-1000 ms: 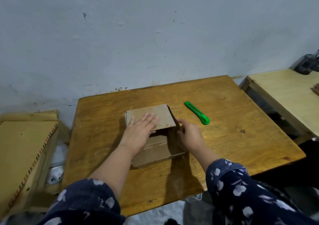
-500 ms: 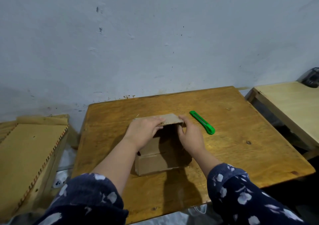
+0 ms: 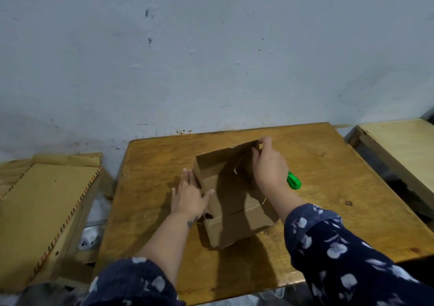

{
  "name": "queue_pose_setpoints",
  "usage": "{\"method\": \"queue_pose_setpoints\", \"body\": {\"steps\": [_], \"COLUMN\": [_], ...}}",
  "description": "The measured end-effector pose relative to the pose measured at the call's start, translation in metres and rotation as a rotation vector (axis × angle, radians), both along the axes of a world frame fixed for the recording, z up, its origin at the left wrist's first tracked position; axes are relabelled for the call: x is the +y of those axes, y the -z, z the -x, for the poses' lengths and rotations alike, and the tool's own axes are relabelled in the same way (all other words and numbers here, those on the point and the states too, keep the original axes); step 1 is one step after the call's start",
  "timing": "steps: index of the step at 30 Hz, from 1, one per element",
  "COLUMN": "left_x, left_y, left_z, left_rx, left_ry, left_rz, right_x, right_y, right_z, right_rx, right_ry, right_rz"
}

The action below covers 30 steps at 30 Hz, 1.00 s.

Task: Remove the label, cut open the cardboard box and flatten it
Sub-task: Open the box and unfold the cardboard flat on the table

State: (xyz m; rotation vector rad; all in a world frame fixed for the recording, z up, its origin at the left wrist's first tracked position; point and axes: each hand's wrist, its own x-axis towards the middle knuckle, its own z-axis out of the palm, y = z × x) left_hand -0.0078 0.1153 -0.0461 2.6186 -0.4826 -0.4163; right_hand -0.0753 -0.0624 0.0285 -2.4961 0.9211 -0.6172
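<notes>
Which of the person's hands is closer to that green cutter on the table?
The right hand. It grips the far flap of the cardboard box, and its wrist partly covers the green cutter. The left hand lies flat against the box's opposite side, with the box between.

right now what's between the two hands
The open cardboard box sits between them in the head view: the left hand lies flat against its left wall and the right hand pinches its far right flap.

A worn wooden table (image 3: 328,164) stands against the wall. On it lies an opened cardboard box (image 3: 234,218) near the centre, with a green utility knife (image 3: 293,182) just beside it at 2 o'clock.
</notes>
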Motion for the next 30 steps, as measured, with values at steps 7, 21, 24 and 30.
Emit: {"method": "queue_pose_setpoints", "body": {"steps": [7,21,24,30], "left_x": [0.003,0.007,0.007,-0.008], "left_y": [-0.001,-0.004,-0.008,-0.022], "left_z": [-0.002,0.002,0.005,0.011], "left_rx": [0.073,0.079,0.086,-0.284], "left_ry": [0.036,0.026,0.044,0.053], "left_rz": [0.015,0.062,0.062,-0.131], "right_x": [-0.013,-0.018,-0.017,-0.018], "right_y": [-0.013,0.041,0.049,0.053], "right_z": [-0.024,-0.054,-0.05,-0.028], "right_rx": [-0.085,-0.14,-0.083,0.038], "right_ry": [0.065,-0.112,-0.119,-0.225], "right_rz": [-0.046,-0.535,-0.517,-0.506]}}
